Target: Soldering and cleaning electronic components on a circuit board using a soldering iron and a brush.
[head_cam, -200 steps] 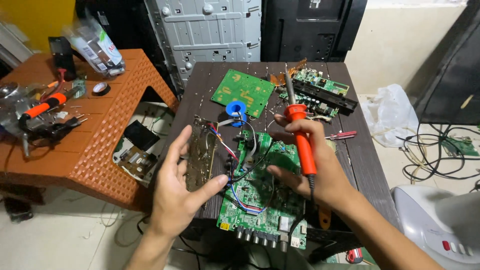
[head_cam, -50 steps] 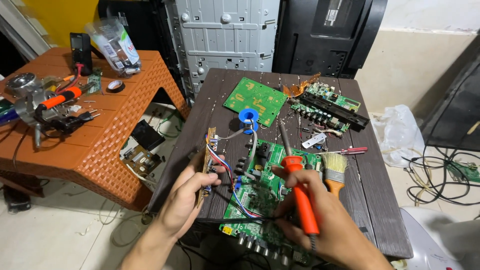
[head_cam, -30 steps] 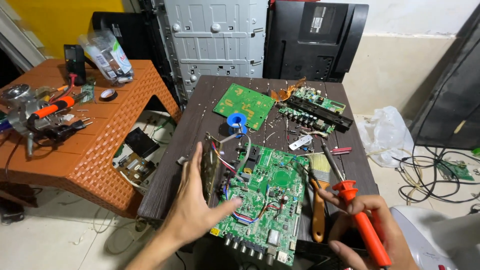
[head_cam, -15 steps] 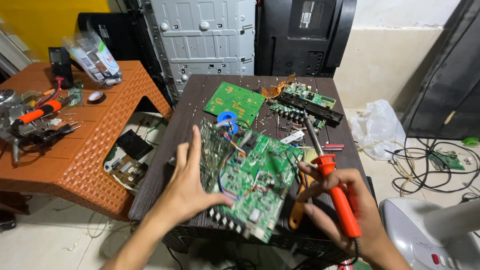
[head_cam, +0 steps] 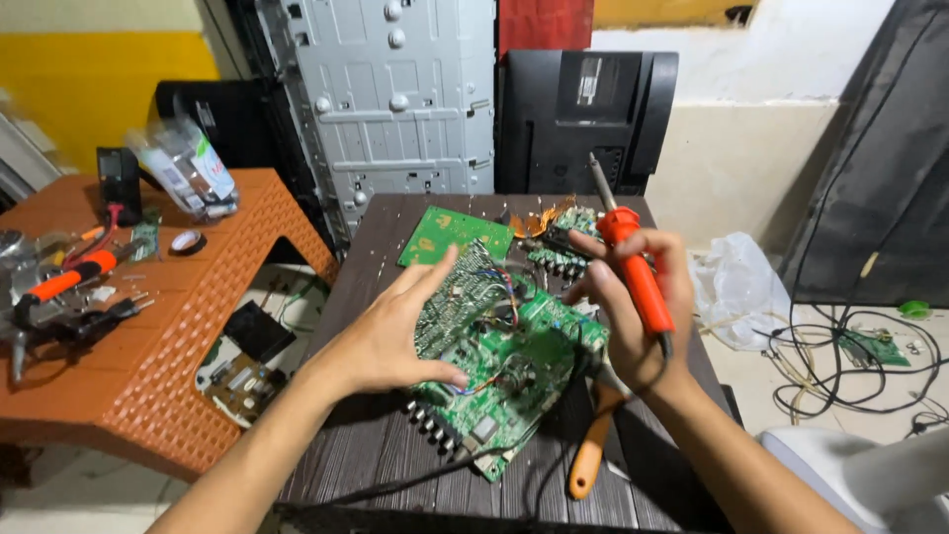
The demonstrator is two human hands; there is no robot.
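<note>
My left hand [head_cam: 390, 331] lies with fingers spread against a large green circuit board [head_cam: 514, 371] and tilts it up off the dark wooden table [head_cam: 386, 455]. A second board [head_cam: 450, 311] with coloured wires stands against it under my fingers. My right hand [head_cam: 633, 316] grips an orange soldering iron [head_cam: 633, 267] with its tip pointing up, and its fingers also touch the board's right edge. An orange-handled tool [head_cam: 590, 455] lies on the table under my right wrist.
A smaller green board [head_cam: 450, 232] and a black board with parts [head_cam: 559, 247] lie at the table's far end. To the left, an orange plastic table [head_cam: 148, 326] carries tools and a bag. Grey metal panels and black screens stand behind. Cables lie on the floor at right.
The large green board has been lifted and tilted more upright. My right hand with the soldering iron has risen from beside the table up to the board's right edge.
</note>
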